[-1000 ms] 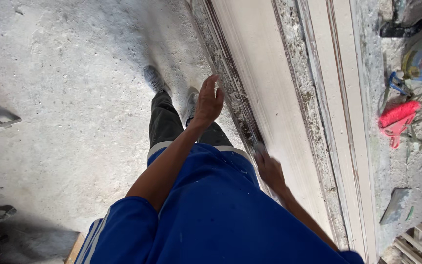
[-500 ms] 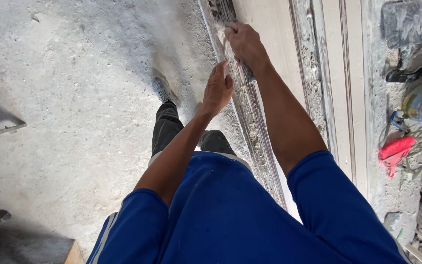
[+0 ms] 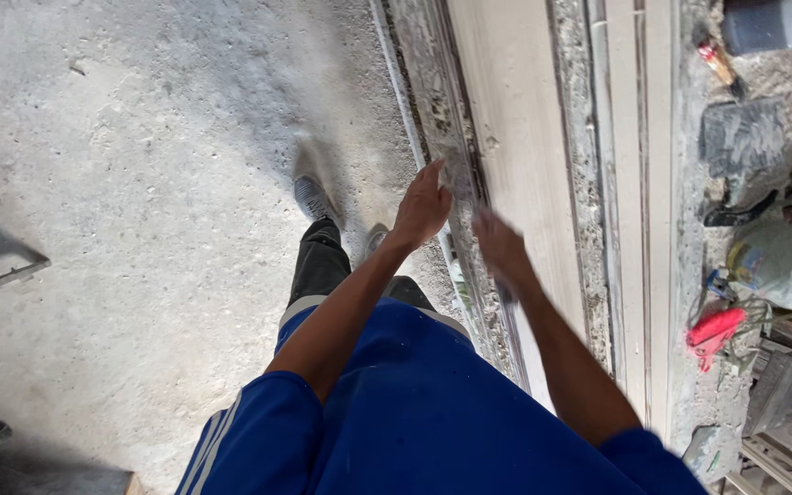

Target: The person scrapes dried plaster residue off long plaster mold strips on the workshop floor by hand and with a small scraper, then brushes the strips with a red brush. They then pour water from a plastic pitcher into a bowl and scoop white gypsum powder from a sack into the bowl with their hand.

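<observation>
Left hand (image 3: 422,209) on long, pale, dust-crusted moulding strip (image 3: 456,147).

Right hand (image 3: 499,246) motion-blurred; finger pose and any grip unreadable. Left hand (image 3: 423,207) fingertips smear against the moulded strip (image 3: 456,174); contact uncertain. Strip runs off the top edge. Grey cylinder (image 3: 776,23) cropped at the top right. Clutter beside red tool (image 3: 713,330) indistinct.
</observation>
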